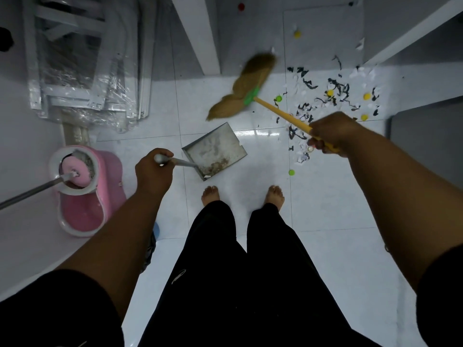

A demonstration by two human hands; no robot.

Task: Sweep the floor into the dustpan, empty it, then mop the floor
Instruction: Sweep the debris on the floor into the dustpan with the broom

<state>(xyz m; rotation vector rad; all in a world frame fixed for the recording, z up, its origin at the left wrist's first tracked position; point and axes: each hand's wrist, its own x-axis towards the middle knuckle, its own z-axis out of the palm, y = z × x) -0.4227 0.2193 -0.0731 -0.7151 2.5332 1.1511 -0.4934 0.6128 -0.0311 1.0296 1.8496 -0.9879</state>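
My left hand [153,171] grips the grey handle of a metal dustpan [215,150], which sits on the white tile floor in front of my feet with a little dirt inside. My right hand [328,132] grips the yellow handle of a straw broom [244,86]; its blurred head hangs beyond the dustpan. Black and white paper scraps [323,96] and small yellow and green caps lie scattered on the floor to the right of the broom. A pink mop bucket [100,196] with a mop head in its spinner stands at my left.
Plastic-wrapped metal frames [82,58] lean at the back left. A white post [198,33] stands behind the broom. Grey panels [426,131] border the right side. A blue object [156,230] peeks out beside my left arm. My bare feet [243,195] stand behind the dustpan.
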